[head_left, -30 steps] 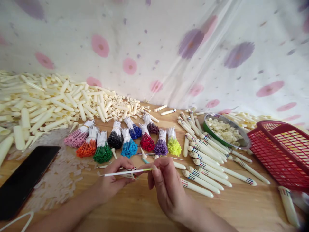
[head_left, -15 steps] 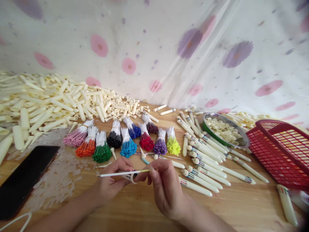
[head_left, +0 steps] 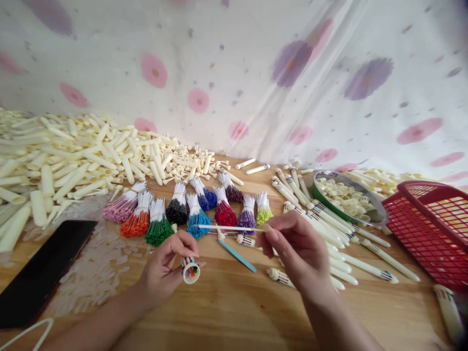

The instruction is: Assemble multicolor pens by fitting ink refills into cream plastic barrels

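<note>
My left hand (head_left: 166, 269) is closed round a short cream pen cap (head_left: 190, 269) with coloured sliders, its open end facing me. My right hand (head_left: 298, 249) pinches a thin white refill with a yellow-green end (head_left: 230, 228), held level and pointing left, above the wooden table (head_left: 237, 312). The refill is apart from the cap. A teal refill (head_left: 237, 255) lies on the table between my hands. Behind them stand bundles of coloured refills (head_left: 190, 214): pink, orange, green, black, blue, red, purple, yellow.
A heap of cream pen barrels (head_left: 69, 161) fills the left. Several assembled multicolour pens (head_left: 329, 229) lie right of centre. A green bowl of small cream parts (head_left: 347, 200) and a red basket (head_left: 431, 229) stand at the right. A black phone (head_left: 40, 273) lies at the left.
My right hand has drawn the yellow-green refill away to the right, out of contact with the left hand. The left hand has turned the cap's open end toward me.
</note>
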Demonstrator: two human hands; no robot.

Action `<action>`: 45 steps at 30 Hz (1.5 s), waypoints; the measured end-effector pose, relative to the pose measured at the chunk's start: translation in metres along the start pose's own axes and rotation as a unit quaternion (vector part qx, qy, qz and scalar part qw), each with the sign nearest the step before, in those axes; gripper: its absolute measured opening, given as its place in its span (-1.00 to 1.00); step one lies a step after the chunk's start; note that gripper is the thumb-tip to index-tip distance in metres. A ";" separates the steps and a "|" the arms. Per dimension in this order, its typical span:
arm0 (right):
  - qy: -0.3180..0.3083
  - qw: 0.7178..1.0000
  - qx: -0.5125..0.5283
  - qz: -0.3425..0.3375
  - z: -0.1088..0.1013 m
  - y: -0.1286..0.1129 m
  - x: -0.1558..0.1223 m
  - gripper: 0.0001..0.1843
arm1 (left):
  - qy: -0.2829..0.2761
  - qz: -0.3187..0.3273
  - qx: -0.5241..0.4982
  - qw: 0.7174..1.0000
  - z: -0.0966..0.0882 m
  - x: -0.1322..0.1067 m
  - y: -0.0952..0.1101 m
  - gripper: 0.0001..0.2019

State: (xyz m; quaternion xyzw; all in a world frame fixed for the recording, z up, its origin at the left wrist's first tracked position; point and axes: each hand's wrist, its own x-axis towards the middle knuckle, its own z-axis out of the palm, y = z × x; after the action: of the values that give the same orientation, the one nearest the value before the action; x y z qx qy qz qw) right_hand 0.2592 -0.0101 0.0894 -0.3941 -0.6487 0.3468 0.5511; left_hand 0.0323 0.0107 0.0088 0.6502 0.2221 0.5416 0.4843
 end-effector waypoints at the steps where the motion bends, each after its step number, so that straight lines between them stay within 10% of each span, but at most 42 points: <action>1: -0.030 0.998 -0.050 -0.029 -0.010 -0.005 0.000 -0.94 | 0.003 -0.004 0.002 1.000 -0.001 0.001 -0.001 -0.77; 6: -0.152 0.949 -0.249 -0.122 -0.038 -0.025 0.001 -0.89 | 0.003 -0.030 0.021 0.999 -0.004 0.003 -0.003 -0.87; 12: -0.192 0.927 -0.297 -0.124 -0.025 -0.023 0.002 -0.93 | 0.014 -0.065 0.076 0.995 -0.005 0.002 -0.004 -0.89; 45: -0.216 0.892 -0.369 -0.144 -0.009 -0.016 -0.001 -0.84 | 0.035 -0.106 0.160 0.981 0.005 0.004 0.000 -0.84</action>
State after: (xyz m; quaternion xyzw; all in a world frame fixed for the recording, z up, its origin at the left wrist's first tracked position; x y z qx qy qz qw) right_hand 0.2666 -0.0183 0.1042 -0.3869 -0.8827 0.0759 0.2558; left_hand 0.0380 0.0116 0.0113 0.6727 0.3903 0.4671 0.4207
